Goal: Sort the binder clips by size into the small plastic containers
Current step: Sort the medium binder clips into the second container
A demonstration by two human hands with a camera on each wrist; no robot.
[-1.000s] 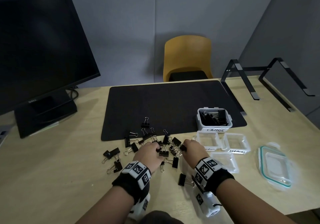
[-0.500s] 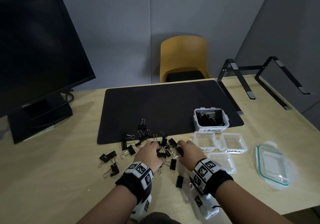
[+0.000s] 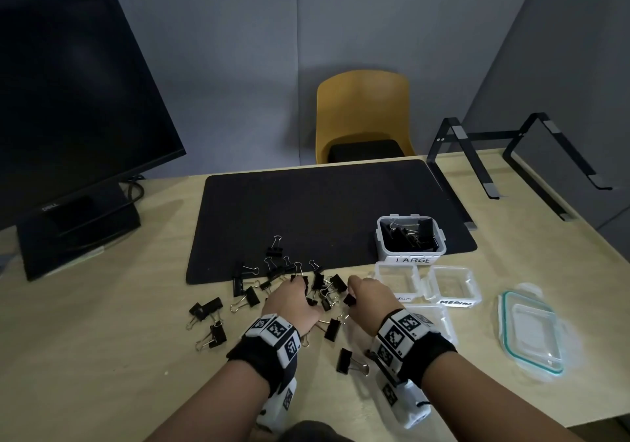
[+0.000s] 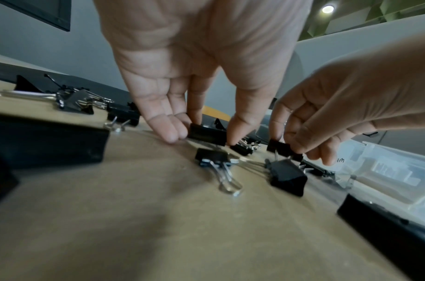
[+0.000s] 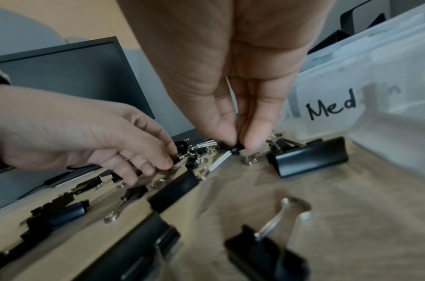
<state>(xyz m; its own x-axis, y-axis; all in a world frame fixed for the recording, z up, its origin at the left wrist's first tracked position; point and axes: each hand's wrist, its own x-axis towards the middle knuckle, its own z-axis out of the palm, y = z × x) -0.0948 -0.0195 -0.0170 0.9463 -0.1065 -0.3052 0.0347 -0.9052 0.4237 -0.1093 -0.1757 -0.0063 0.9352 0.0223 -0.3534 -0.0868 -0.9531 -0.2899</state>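
Several black binder clips [image 3: 245, 300] of mixed sizes lie scattered on the wooden table at the near edge of the black mat. My left hand [image 3: 300, 288] reaches into the pile and pinches a medium binder clip [image 4: 206, 134] between fingers and thumb. Just to its right, my right hand [image 3: 353, 293] pinches a small binder clip [image 5: 235, 148] at the tabletop. The container marked LARGE [image 3: 410, 260] holds several clips. Two clear containers marked medium [image 3: 397, 279] [image 3: 450, 284] and a third [image 3: 433, 318] stand to the right with nothing inside.
A glass lid with a green seal [image 3: 530, 330] lies at the far right. A monitor [image 3: 75, 100] stands at the back left and a black laptop stand [image 3: 511, 155] at the back right. A yellow chair [image 3: 363, 114] is behind the table.
Both hands have stayed over the pile of clips, with their fingers closing on clips. The head view has shifted slightly.
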